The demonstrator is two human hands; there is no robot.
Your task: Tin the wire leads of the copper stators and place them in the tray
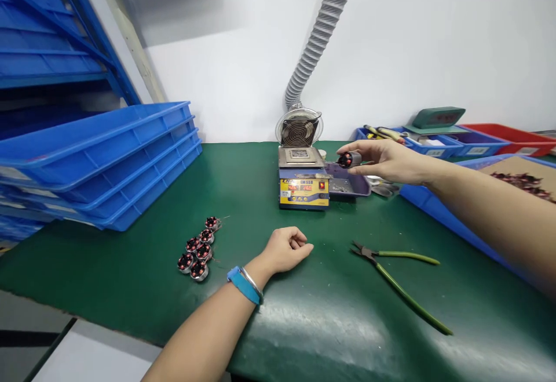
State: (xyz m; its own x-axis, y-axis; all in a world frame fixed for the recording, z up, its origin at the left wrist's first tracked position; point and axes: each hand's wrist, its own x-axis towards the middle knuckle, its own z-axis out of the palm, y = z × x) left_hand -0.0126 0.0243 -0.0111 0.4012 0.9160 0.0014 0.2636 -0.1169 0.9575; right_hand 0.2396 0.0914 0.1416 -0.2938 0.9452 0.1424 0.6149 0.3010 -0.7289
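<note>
Between the thumb and fingers of my right hand [384, 160] is a small motor stator [346, 160], black and copper-red inside a metal ring. It is held just right of the solder pot [304, 191], a yellow-fronted unit with a lit red display and a square metal top. My left hand [287, 248] rests on the green table in front of that unit, fingers curled, apparently with nothing in them. Several similar stators [203, 251] stand grouped to the left, thin wires sticking out. Green-handled cutting pliers [367, 251] lie with handles spread on the right.
Stacked blue trays [130, 138] stand at the left. A purple tray [354, 184] sits beside the solder pot, under a grey exhaust hose [324, 28]. A blue-rimmed box [417, 196] with reddish parts is at the right; a red bin [499, 133] stands behind.
</note>
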